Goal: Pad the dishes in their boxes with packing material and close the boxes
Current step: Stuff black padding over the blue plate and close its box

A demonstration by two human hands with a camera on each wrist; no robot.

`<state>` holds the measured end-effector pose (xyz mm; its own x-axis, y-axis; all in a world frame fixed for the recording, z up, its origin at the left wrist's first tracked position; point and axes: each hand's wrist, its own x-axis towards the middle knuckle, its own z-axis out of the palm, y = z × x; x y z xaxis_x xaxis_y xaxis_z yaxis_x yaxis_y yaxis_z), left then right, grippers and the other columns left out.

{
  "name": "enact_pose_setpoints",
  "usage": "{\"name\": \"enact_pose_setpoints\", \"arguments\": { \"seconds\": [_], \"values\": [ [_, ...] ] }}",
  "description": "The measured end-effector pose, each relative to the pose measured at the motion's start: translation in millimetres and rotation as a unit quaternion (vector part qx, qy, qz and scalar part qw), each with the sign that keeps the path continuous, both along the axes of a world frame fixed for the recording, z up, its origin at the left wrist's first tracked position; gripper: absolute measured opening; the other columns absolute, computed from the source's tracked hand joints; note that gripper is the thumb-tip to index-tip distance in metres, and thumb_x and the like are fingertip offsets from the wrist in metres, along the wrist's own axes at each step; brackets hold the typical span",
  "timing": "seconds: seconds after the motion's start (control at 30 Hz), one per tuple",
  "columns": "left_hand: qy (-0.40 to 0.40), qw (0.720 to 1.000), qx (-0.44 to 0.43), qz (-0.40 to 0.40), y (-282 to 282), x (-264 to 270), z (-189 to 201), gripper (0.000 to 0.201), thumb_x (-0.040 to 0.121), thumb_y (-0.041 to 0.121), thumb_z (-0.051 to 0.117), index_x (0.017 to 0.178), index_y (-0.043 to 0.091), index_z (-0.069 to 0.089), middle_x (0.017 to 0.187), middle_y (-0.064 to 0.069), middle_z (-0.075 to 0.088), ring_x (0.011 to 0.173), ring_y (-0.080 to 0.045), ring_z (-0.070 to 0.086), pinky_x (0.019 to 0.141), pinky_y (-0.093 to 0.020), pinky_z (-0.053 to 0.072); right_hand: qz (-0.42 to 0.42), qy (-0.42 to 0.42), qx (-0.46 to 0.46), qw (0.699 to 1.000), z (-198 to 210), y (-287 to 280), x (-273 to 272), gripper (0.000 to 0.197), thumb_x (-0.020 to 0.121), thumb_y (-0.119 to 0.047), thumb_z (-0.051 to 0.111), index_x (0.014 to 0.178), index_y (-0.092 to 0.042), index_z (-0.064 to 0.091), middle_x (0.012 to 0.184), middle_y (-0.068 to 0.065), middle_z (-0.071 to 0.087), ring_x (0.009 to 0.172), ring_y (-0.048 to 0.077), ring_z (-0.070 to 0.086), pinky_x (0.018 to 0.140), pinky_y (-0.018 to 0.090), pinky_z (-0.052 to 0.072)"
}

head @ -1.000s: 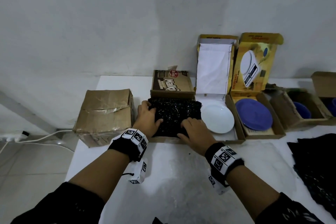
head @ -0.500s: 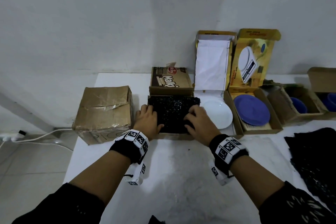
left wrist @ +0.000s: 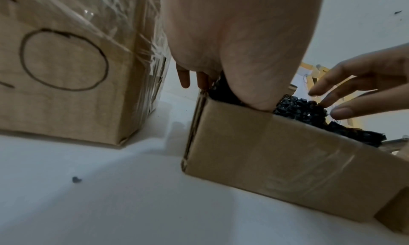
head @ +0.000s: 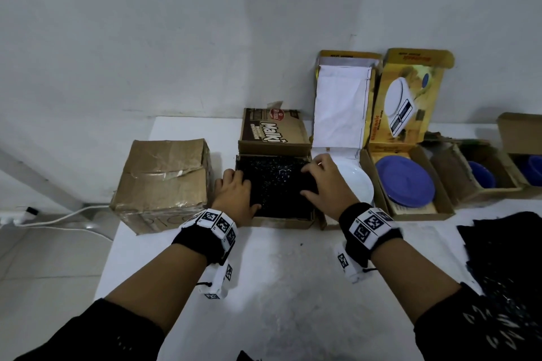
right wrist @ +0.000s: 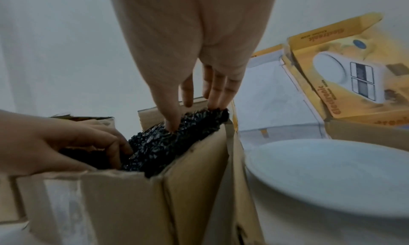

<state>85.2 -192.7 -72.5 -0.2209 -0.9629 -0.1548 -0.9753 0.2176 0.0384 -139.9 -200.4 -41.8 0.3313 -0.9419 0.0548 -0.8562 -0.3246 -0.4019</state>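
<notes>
- Black packing material point(head: 274, 182) fills the open brown box point(head: 281, 221), mid-table, lid up
- Left hand point(head: 234, 195) presses its left edge, fingers tucked along the box wall; right hand point(head: 325, 184) presses the right edge with spread fingers
- White plate point(head: 356, 184) sits unpadded in the next box, just beside
- Risk: padding looks proud of the rim at right, so the lid may not shut flat

packing material point(head: 275, 182): glossy black
box lid point(head: 274, 129): brown, white "Malki" letters
plate point(head: 356, 182): white
plate in the yellow box point(head: 404, 180): blue
wristbands point(head: 371, 223): black-white square markers
</notes>
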Motion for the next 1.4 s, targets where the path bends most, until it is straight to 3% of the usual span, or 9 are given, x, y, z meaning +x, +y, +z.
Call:
{"name": "enact_pose_setpoints", "arguments": {
  "seconds": [0.33,0.57,0.67,0.83,1.03,1.13,1.2,1.33,1.4],
  "values": [
    [-0.005,1.0,0.004,0.003,-0.5,0.1,0.2,0.055,0.082,0.053,0.055,0.12,0.013,0.048,0.131,-0.008,0.036,0.124,-0.03,0.027,0.1,-0.043,0.03,0.069,0.305,0.054,0.948,-19.2,-32.2,28.1,0.058,0.095,-0.038,0.045,0.143,-0.009,0.029,0.141,0.012,0.04,0.13,0.029,0.034,0.106,0.045,0.023],
    [-0.025,1.0,-0.005,-0.004,3.0,1.5,-0.1,0.054,0.086,0.054,0.049,0.123,0.014,0.044,0.134,-0.006,0.039,0.128,-0.028,0.027,0.099,-0.042,0.029,0.05,0.092,0.034,0.994,1.6,-23.7,14.3,0.034,0.087,-0.033,0.061,0.117,-0.018,0.055,0.122,0.004,0.047,0.117,0.022,0.044,0.1,0.037,0.028],
    [-0.058,0.998,-0.014,-0.016,5.5,-0.1,3.0,0.05,0.091,0.053,0.042,0.119,0.014,0.054,0.133,-0.007,0.039,0.126,-0.029,0.028,0.097,-0.043,0.029,0.069,0.159,0.016,0.985,-1.1,2.0,13.9,0.024,0.091,-0.038,0.054,0.1,-0.017,0.06,0.11,0.001,0.051,0.108,0.021,0.047,0.095,0.037,0.028],
    [-0.07,0.993,-0.055,-0.071,15.8,1.9,7.9,0.043,0.097,0.041,0.03,0.109,0.017,0.063,0.122,-0.007,0.047,0.119,-0.027,0.035,0.099,-0.044,0.025,0.093,0.214,0.059,0.971,-21.6,24.1,13.8,0.035,0.1,-0.035,0.034,0.113,-0.013,0.058,0.118,0.004,0.053,0.116,0.023,0.046,0.101,0.04,0.019],
    [-0.037,0.991,-0.068,-0.108,31.2,14.2,0.9,0.042,0.088,0.041,0.029,0.075,0.017,0.061,0.073,-0.002,0.063,0.086,-0.027,0.056,0.091,-0.046,0.026,0.104,0.161,0.083,0.978,-21.4,29.4,4.7,0.048,0.096,-0.052,0.023,0.119,-0.017,0.047,0.119,0.003,0.054,0.12,0.021,0.043,0.112,0.044,0.003],
    [-0.05,0.992,-0.048,-0.105,31.4,12.0,5.3,0.053,0.091,0.044,0.025,0.077,0.017,0.068,0.087,-0.003,0.064,0.098,-0.029,0.053,0.097,-0.048,0.024,0.114,0.194,0.073,0.972,-22.5,29.4,5.0,0.08,0.081,-0.067,0.001,0.109,-0.015,0.054,0.118,0.001,0.054,0.127,0.02,0.036,0.112,0.046,0.002],
    [-0.056,0.994,-0.045,-0.08,27.4,9.4,9.2,0.05,0.095,0.044,0.028,0.096,0.018,0.07,0.112,-0.006,0.055,0.115,-0.03,0.041,0.102,-0.048,0.021,0.087,0.187,0.071,0.976,-21.4,26.2,6.5,0.079,0.083,-0.066,0.007,0.108,-0.015,0.063,0.122,0.0,0.052,0.131,0.021,0.029,0.111,0.045,0.005],
    [-0.002,0.998,-0.045,-0.054,7.2,4.9,18.2,0.041,0.088,0.046,0.055,0.116,0.016,0.06,0.131,-0.007,0.039,0.124,-0.028,0.032,0.102,-0.041,0.029,-0.003,0.075,-0.024,0.997,-13.1,11.2,8.2,0.028,0.087,-0.037,0.061,0.099,-0.012,0.067,0.117,0.006,0.049,0.115,0.027,0.043,0.095,0.036,0.03],
    [0.052,0.998,-0.023,-0.034,-4.6,0.7,18.5,0.061,0.078,0.046,0.068,0.124,0.013,0.046,0.135,-0.008,0.035,0.126,-0.028,0.036,0.104,-0.041,0.031,-0.018,0.043,-0.035,0.998,-9.5,0.2,10.2,0.045,0.077,-0.037,0.073,0.111,-0.012,0.058,0.118,0.008,0.046,0.11,0.026,0.047,0.096,0.038,0.036]
  ]
}}
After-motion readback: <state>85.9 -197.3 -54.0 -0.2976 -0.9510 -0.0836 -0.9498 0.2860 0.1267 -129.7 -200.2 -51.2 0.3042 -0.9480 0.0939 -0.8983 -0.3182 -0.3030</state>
